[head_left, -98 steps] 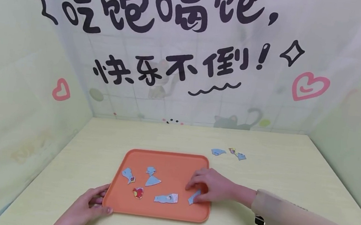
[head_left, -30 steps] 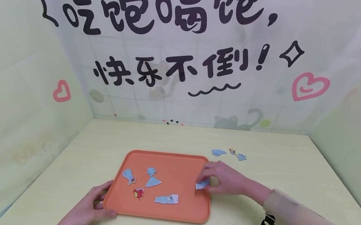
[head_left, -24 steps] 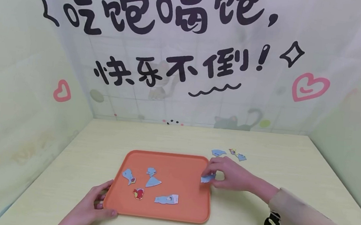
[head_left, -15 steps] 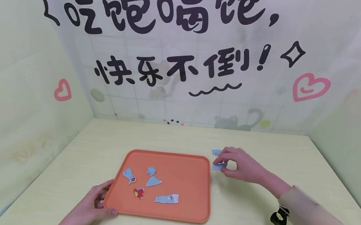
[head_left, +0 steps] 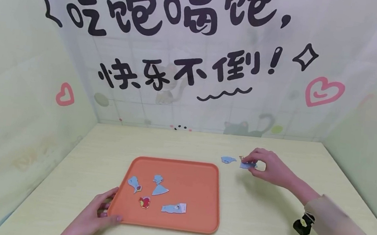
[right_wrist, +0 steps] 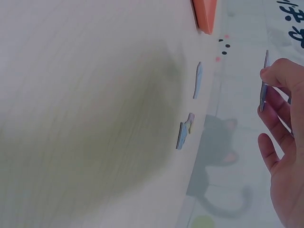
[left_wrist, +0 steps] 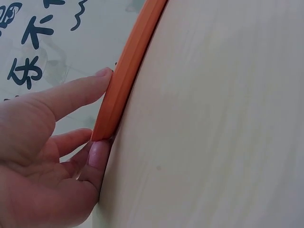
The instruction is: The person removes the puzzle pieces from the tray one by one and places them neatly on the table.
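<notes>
My right hand pinches a blue puzzle piece between thumb and fingers, beyond the tray's far right corner. In the right wrist view the pinched piece is raised off the table and seen edge-on. My left hand holds the near left corner of the orange tray, thumb and fingers on its edge. Inside the tray lie several cut pieces, among them a red one, a triangular blue one and a long blue one.
Behind the tray, on the pale wooden table, a blue piece lies beside a patterned piece, which my right hand partly covers in the head view. Printed fabric walls enclose the table's back and sides.
My right hand has picked the blue piece up from the tray's right side and carried it away and rightward, past the rim. The left hand stays at the tray corner.
</notes>
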Action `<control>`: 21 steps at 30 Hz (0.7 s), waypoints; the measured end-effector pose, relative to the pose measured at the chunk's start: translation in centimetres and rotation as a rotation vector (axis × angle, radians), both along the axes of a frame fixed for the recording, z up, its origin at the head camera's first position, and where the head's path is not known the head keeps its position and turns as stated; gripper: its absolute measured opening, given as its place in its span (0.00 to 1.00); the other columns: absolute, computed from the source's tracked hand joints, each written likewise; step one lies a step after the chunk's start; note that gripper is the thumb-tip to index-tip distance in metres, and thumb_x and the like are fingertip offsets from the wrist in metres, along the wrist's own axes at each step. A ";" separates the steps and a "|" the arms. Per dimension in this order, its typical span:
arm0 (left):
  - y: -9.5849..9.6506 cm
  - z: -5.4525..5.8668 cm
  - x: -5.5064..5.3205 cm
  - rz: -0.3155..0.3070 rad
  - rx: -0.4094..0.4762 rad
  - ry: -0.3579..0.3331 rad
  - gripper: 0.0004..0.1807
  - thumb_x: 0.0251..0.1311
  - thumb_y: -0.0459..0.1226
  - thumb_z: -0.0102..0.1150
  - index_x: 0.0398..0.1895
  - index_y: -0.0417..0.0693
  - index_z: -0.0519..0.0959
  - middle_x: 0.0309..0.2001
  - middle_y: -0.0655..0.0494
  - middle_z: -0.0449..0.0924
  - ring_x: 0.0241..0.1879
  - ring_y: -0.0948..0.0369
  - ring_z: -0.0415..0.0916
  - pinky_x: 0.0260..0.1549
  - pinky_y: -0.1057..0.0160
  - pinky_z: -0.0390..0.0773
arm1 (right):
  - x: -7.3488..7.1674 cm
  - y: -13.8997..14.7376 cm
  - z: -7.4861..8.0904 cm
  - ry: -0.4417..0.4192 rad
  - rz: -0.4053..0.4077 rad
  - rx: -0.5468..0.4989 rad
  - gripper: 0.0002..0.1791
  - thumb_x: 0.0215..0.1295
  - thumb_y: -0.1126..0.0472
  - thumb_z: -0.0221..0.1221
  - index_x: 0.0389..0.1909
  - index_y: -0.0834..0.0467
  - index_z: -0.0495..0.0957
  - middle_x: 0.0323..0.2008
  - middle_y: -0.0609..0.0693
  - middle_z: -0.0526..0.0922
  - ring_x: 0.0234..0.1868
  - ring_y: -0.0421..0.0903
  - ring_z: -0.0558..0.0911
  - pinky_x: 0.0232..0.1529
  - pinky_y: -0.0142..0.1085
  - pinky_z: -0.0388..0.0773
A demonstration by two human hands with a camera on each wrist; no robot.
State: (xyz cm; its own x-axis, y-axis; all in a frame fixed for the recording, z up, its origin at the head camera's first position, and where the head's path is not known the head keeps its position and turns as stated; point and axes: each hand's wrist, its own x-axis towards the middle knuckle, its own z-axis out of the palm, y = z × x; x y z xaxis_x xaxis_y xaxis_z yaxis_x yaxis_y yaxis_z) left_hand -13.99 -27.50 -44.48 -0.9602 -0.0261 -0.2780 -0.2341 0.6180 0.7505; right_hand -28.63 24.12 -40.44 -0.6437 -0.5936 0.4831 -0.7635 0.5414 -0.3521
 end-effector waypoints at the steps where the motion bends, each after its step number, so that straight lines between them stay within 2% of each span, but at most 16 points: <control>1: 0.0 -0.1 0.0 -0.001 0.001 -0.001 0.53 0.51 0.50 0.73 0.77 0.50 0.55 0.69 0.42 0.59 0.56 0.54 0.71 0.44 0.70 0.76 | -0.1 0.2 -0.1 -0.002 -0.008 -0.002 0.16 0.52 0.71 0.69 0.42 0.54 0.86 0.36 0.42 0.84 0.34 0.36 0.80 0.35 0.30 0.75; 9: 0.0 -0.2 -0.2 0.004 -0.003 -0.006 0.53 0.51 0.51 0.73 0.77 0.49 0.55 0.70 0.42 0.59 0.56 0.54 0.71 0.44 0.70 0.77 | -0.7 2.3 0.0 0.021 -0.084 -0.013 0.17 0.51 0.73 0.68 0.41 0.54 0.86 0.36 0.42 0.84 0.35 0.37 0.81 0.39 0.31 0.78; 13: -0.1 -0.1 -0.1 0.004 -0.005 0.001 0.52 0.51 0.51 0.73 0.77 0.49 0.56 0.70 0.43 0.60 0.57 0.55 0.71 0.44 0.71 0.77 | -0.9 3.3 0.0 0.028 -0.123 -0.010 0.17 0.51 0.74 0.69 0.41 0.55 0.86 0.37 0.44 0.84 0.34 0.36 0.80 0.39 0.28 0.77; 21: -0.2 -0.2 0.0 -0.001 -0.005 0.016 0.50 0.52 0.50 0.72 0.76 0.50 0.57 0.71 0.43 0.61 0.57 0.55 0.72 0.45 0.72 0.77 | -1.3 4.7 -0.6 -0.006 -0.195 0.001 0.17 0.51 0.73 0.69 0.42 0.55 0.86 0.37 0.44 0.84 0.34 0.36 0.79 0.37 0.29 0.78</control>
State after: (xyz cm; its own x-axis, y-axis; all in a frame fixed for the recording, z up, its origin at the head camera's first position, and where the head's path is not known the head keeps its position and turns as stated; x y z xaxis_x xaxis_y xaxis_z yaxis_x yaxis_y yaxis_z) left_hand -13.99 -27.72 -44.67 -0.9645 -0.0268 -0.2627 -0.2219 0.6218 0.7511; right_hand -29.94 28.79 -41.04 -0.7493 -0.4582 0.4781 -0.6422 0.6790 -0.3557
